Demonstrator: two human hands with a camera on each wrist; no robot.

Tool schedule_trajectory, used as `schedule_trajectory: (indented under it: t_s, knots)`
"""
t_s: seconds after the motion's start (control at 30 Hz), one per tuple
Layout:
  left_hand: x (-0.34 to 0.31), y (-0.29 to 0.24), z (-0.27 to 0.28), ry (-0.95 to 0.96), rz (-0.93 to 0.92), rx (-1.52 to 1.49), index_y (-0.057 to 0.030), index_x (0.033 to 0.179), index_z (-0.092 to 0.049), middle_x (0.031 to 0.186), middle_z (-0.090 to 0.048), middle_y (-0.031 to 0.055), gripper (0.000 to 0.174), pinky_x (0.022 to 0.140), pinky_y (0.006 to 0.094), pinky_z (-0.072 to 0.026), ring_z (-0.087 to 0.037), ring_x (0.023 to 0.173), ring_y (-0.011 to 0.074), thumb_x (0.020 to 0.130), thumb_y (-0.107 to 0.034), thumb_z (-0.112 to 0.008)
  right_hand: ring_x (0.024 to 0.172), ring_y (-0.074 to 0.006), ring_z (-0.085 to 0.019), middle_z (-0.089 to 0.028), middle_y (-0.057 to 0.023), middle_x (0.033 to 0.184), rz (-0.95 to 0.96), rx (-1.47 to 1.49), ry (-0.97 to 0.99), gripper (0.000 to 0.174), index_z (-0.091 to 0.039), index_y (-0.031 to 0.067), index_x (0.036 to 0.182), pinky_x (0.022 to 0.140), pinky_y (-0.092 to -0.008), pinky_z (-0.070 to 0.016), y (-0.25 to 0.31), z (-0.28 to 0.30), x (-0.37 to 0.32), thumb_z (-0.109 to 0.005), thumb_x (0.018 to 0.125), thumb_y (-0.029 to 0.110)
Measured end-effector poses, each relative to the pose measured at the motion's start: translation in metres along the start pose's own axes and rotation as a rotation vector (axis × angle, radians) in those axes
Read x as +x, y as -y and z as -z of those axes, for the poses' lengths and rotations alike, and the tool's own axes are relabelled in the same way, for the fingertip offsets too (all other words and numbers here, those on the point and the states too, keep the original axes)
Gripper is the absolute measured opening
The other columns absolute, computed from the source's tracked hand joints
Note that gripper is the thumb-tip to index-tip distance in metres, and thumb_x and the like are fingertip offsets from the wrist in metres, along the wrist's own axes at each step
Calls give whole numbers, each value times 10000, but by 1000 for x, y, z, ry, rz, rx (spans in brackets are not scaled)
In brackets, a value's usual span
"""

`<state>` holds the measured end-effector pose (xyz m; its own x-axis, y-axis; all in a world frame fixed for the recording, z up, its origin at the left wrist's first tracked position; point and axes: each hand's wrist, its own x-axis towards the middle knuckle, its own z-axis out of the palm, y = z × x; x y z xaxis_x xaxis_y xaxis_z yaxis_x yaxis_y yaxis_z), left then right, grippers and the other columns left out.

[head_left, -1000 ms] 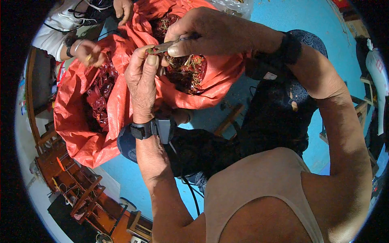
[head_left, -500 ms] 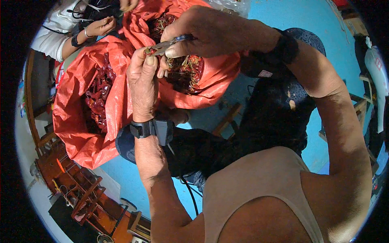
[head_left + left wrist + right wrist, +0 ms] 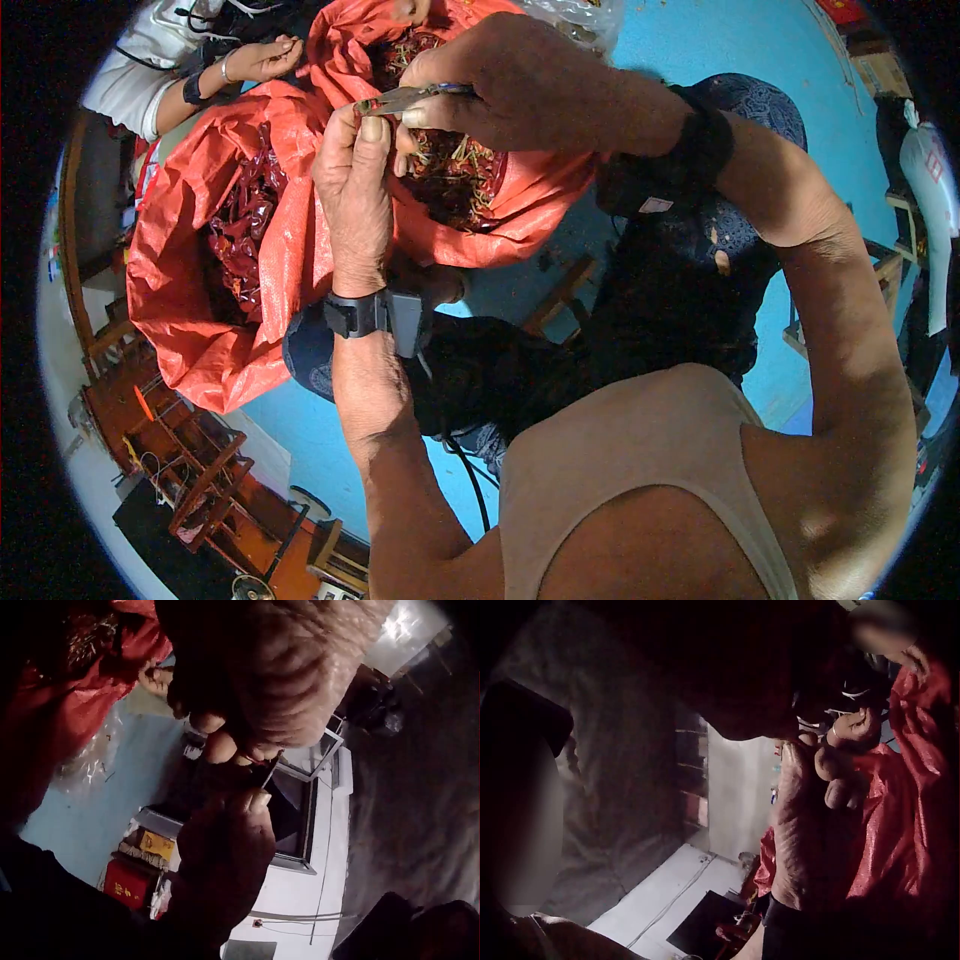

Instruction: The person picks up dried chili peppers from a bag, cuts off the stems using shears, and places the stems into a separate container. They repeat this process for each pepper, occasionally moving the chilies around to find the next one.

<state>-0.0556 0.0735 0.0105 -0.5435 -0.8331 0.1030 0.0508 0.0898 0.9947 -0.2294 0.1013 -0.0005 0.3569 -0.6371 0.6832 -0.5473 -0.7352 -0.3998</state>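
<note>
In the head view my left hand (image 3: 358, 190) pinches a small red piece (image 3: 373, 104) between thumb and fingertips. My right hand (image 3: 510, 85) grips a small metal cutting tool (image 3: 405, 98), its blades at that piece. Below and behind the hands, an orange-red sack (image 3: 540, 210) holds dark red pieces mixed with pale stringy bits (image 3: 455, 185). Another red sack (image 3: 190, 330), to the left, contains glossy dark red pieces (image 3: 245, 220). Both hands meet in the left wrist view, where the tool's thin metal edge (image 3: 268, 778) shows between them; shadow hides most of the piece.
Another person's hand (image 3: 262, 60) hovers by the left sack's top edge, with a second hand (image 3: 410, 10) over the far sack. Clear plastic (image 3: 590, 20) lies beyond on the blue floor (image 3: 690, 40). A wooden rack (image 3: 200, 480) stands lower left.
The other person's braceleted hand has drawn up from the left sack, while their second hand has shifted right over the far sack. My hands stay close together, with the tool slightly re-angled.
</note>
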Motion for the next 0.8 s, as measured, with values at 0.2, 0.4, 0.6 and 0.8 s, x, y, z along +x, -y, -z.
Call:
schedule_trajectory:
  t_s: [0.2,0.4,0.6,0.8]
  knots:
    - [4,5,-6,-122,47,-147,-37,902,-521,662,-492,-24,204,483,161,-305,-393,528,37,882,-233,-468,559,-265,-550,-544,-81,619,-273,-353,-3,127,-544,79,708,528,-337,-464,21,4,2,-548,706,205]
    - [10,-4,-9,-155,57,-224,-54,799,-502,588,-432,-46,182,453,168,-268,-342,503,22,880,-213,-468,465,-266,-517,-503,-83,525,-122,-70,-196,114,-555,84,691,430,-349,-430,7,-5,11,-556,684,198]
    - [11,-14,1,-163,-110,322,-35,774,-535,606,-454,-34,197,472,193,-311,-378,527,47,874,-198,-485,529,-109,-503,-517,-51,561,-483,386,144,347,-600,-15,770,501,-242,-390,16,16,18,-499,835,310]
    - [17,-11,13,-115,-442,953,-55,755,-539,623,-506,69,88,499,274,-392,-486,534,156,806,-126,-548,526,-72,-473,-495,-12,549,-616,689,127,375,-614,14,756,483,-225,-370,16,20,9,-498,829,363]
